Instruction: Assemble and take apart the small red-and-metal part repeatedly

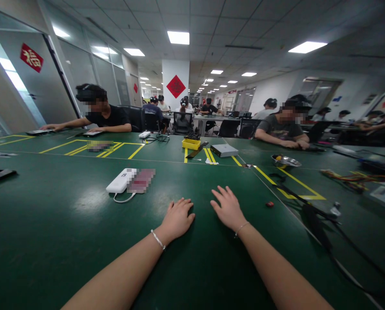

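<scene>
My left hand (178, 217) rests palm down on the green table (66, 224), fingers loosely curled with nothing under them that I can see. My right hand (227, 206) lies flat beside it, fingers stretched forward and apart, holding nothing. A thin bracelet circles each wrist. A white power bank (120, 181) with a short cable lies ahead and to the left of my left hand, next to a blurred-out patch. A small red object (269, 204) sits on the table to the right of my right hand.
Yellow tape lines mark the table. Farther off lie a yellow tray (191, 144), a grey box (223, 150) and a metal bowl (285, 161). Black cables (311, 211) run along the right side. Two people sit across the table, with more people behind.
</scene>
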The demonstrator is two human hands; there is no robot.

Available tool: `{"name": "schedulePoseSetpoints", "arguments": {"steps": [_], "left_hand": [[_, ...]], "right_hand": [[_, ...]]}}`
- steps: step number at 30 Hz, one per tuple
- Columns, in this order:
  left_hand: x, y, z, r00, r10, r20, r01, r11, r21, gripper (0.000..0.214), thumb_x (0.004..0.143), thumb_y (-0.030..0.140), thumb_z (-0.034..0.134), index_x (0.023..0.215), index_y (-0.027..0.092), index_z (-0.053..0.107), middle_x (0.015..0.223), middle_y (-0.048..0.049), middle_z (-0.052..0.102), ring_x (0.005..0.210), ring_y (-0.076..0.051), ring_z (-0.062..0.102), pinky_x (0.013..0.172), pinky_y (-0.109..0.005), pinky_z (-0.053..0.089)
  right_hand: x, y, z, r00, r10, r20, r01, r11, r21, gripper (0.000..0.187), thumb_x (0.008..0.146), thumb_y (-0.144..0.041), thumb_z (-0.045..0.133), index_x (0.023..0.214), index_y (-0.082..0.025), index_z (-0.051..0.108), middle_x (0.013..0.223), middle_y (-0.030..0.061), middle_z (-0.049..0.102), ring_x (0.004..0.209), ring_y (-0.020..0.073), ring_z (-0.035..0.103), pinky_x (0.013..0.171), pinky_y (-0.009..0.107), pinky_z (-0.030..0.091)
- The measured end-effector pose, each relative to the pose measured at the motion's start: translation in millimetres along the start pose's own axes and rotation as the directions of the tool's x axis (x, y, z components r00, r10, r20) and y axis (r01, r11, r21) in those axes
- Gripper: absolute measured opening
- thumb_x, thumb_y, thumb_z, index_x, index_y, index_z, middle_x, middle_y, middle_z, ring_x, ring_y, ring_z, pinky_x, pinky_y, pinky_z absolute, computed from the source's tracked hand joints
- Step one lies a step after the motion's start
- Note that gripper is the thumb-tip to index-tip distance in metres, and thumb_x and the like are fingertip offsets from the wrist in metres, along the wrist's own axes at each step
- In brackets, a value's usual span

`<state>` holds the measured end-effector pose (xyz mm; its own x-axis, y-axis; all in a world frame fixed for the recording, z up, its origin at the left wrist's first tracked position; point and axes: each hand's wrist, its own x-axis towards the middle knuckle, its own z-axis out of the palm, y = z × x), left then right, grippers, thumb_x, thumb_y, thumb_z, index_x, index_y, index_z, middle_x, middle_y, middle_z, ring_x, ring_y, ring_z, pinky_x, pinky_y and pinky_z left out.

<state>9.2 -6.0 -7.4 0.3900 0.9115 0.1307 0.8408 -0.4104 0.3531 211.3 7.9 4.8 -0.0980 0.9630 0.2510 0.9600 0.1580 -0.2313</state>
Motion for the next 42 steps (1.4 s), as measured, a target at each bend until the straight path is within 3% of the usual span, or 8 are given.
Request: {"name": "schedulePoseSetpoints", "arguments": {"steps": [4,8,11,15,19,23,35,42], "left_hand": [[-0.9,1.2,1.4,0.999,0.03,-0.019,-0.03,0.999,0.026,0.042,0.079,0.036,0.037,0.119,0.025,0.041,0.13,-0.0036,0.038,0.122,-0.024,0.026,0.098,-0.049,0.017],[-2.1,2.1,1.3,0.998,0.045,-0.039,-0.044,0.998,0.041,0.04,0.079,0.036,0.037,0.117,0.027,0.042,0.129,-0.0037,0.039,0.121,-0.025,0.027,0.097,-0.051,0.018],[-2.7,1.9,-1.0,0.999,0.045,-0.027,-0.045,0.998,0.033,0.039,0.079,0.037,0.037,0.117,0.028,0.042,0.13,-0.0031,0.038,0.122,-0.025,0.026,0.097,-0.051,0.017],[-3.2,1.2,-4.0,0.999,0.052,0.002,-0.052,0.998,0.023,0.039,0.08,0.036,0.035,0.117,0.028,0.042,0.13,-0.0031,0.038,0.122,-0.025,0.025,0.097,-0.051,0.018],[-3.4,1.7,-4.7,0.999,0.05,0.015,-0.05,0.998,0.033,0.038,0.081,0.033,0.034,0.118,0.028,0.042,0.13,-0.0032,0.038,0.122,-0.024,0.026,0.097,-0.051,0.018],[-3.7,2.7,-4.8,0.999,0.041,0.021,-0.041,0.999,0.032,0.039,0.081,0.033,0.034,0.118,0.027,0.042,0.131,-0.0028,0.037,0.123,-0.024,0.025,0.098,-0.051,0.017],[-4.7,3.1,-7.0,0.999,0.027,0.026,-0.027,1.0,0.006,0.039,0.08,0.033,0.036,0.117,0.027,0.043,0.131,-0.0023,0.037,0.123,-0.023,0.024,0.099,-0.05,0.015],[-5.4,2.3,-7.0,0.999,0.054,0.001,-0.054,0.999,0.005,0.038,0.08,0.034,0.036,0.116,0.028,0.043,0.13,-0.0022,0.038,0.122,-0.024,0.026,0.098,-0.05,0.017]], "right_hand": [[-15.9,-30.4,10.9,0.97,-0.114,0.213,0.111,0.994,0.025,0.05,0.079,-0.051,0.028,0.123,-0.031,0.036,0.137,0.0031,0.024,0.126,0.0276,0.008,0.096,0.051,0.012],[-14.6,-27.8,5.7,0.93,-0.187,0.317,0.176,0.982,0.064,0.052,0.078,-0.052,0.028,0.126,-0.031,0.031,0.137,0.0023,0.026,0.126,0.0259,0.011,0.097,0.05,0.011],[-3.6,-7.1,-7.8,0.964,-0.137,0.23,0.132,0.991,0.038,0.048,0.079,-0.045,0.033,0.122,-0.026,0.039,0.13,0.0045,0.038,0.122,0.024,0.022,0.096,0.044,0.019],[4.7,46.9,-28.7,0.994,0.105,-0.039,-0.11,0.984,-0.142,0.041,0.076,-0.023,0.037,0.114,-0.016,0.049,0.117,0.011,0.049,0.111,0.0232,0.037,0.093,0.038,0.027],[-3.4,109.2,-37.8,0.883,0.428,-0.192,-0.464,0.856,-0.226,0.043,0.071,-0.014,0.036,0.111,-0.021,0.052,0.117,0.0127,0.046,0.108,0.0295,0.039,0.082,0.042,0.036],[-10.7,148.2,-32.5,0.807,0.582,-0.099,-0.589,0.782,-0.205,0.041,0.069,-0.017,0.038,0.105,-0.023,0.057,0.111,0.0135,0.05,0.096,0.0302,0.048,0.07,0.04,0.043],[-5.0,157.9,-26.0,0.792,0.6,-0.108,-0.609,0.771,-0.184,0.036,0.068,-0.037,0.04,0.09,-0.02,0.063,0.093,0.015,0.058,0.083,0.0286,0.055,0.065,0.039,0.044],[-5.3,161.4,-21.5,0.762,0.627,-0.161,-0.643,0.762,-0.076,0.037,0.071,-0.03,0.037,0.099,-0.02,0.059,0.098,0.0131,0.059,0.086,0.028,0.054,0.065,0.039,0.044]]}}
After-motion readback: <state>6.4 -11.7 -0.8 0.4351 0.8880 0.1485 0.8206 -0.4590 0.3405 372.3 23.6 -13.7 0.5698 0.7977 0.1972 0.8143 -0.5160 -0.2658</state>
